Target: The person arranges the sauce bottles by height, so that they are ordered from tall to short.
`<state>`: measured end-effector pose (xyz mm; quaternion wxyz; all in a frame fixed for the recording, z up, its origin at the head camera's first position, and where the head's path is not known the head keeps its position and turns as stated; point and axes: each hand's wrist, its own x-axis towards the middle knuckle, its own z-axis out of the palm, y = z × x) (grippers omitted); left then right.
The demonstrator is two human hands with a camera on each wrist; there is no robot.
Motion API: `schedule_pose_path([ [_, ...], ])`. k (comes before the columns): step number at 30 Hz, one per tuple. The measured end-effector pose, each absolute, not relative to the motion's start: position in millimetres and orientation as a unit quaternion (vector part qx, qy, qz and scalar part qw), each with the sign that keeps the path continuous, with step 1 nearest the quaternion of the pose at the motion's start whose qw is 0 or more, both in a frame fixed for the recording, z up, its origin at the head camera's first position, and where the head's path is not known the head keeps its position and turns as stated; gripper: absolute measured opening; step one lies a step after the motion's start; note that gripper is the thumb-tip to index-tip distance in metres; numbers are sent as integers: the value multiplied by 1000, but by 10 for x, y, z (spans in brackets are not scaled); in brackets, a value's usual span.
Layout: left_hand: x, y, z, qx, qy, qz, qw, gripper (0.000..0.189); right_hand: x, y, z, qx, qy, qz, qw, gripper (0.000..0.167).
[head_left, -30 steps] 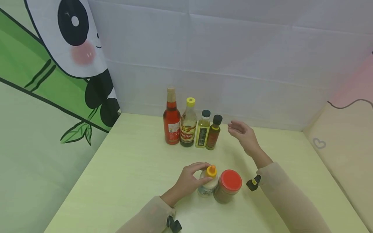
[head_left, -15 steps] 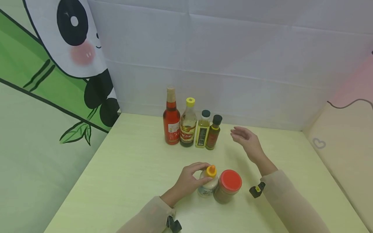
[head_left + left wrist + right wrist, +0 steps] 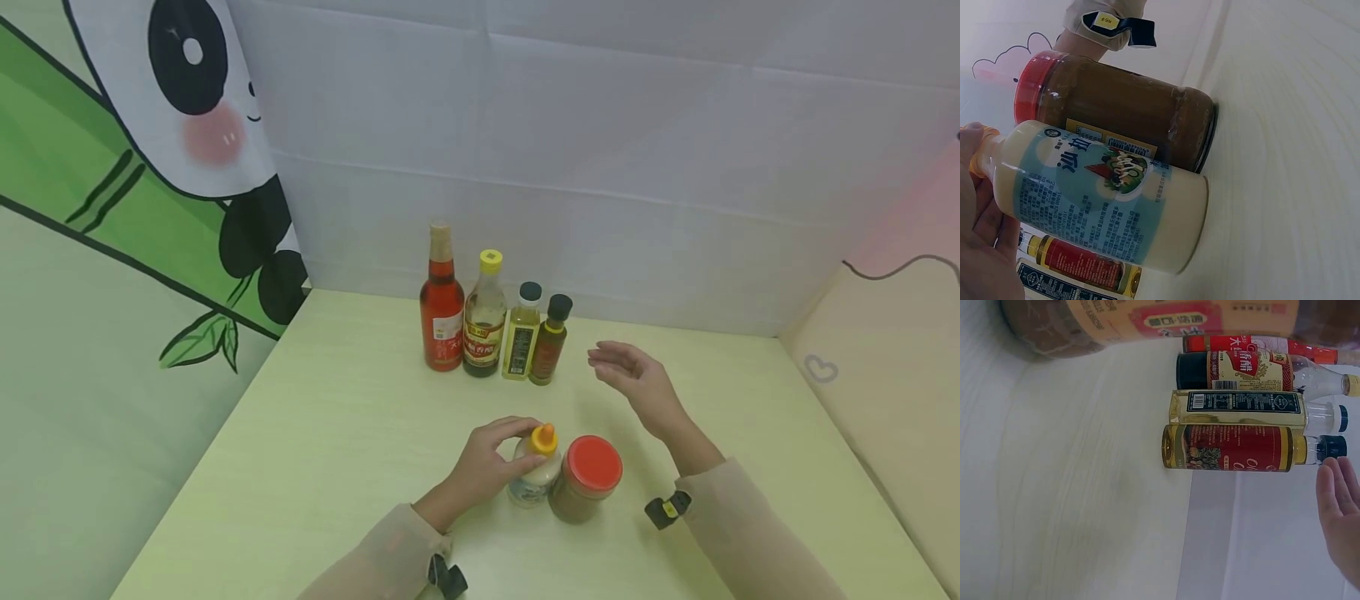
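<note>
My left hand [image 3: 480,465] holds a salad dressing squeeze bottle [image 3: 1091,194] by its neck and orange-yellow cap, fingers on the far side and thumb on the near side. The bottle stands upright on the table. Right beside it is a brown-filled jar [image 3: 588,482] with a red lid, which no hand touches. In the air to the right of the back bottles is my right hand [image 3: 637,385], its fingers fairly straight and close together, holding nothing. Nearest to it stands a small olive oil bottle [image 3: 1229,447] with a dark cap.
Left of the olive oil stand a pale yellow oil bottle [image 3: 521,342], a yellow-capped vinegar bottle [image 3: 483,333] and a tall red bottle [image 3: 442,321], all in one row. A white cloth wall [image 3: 570,167] rises behind the table [image 3: 315,433]; printed cloth closes both sides.
My right hand has drawn lower, towards the front of the table, still in the air with nothing in it. The left hand, salad dressing bottle and jar stay in place.
</note>
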<state>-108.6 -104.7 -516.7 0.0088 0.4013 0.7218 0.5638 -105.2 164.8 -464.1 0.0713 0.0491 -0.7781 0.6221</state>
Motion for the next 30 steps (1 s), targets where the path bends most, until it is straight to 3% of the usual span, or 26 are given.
schedule_pose_path([
  [15,-874,-1104,-4756,393,730,560,7,33,-819,1563,-4603,77,-806,584,52,46],
  [30,-1028,-1037,-5104,378,740,556,21,37,-557,1548,-4651,112,-815,567,42,44],
])
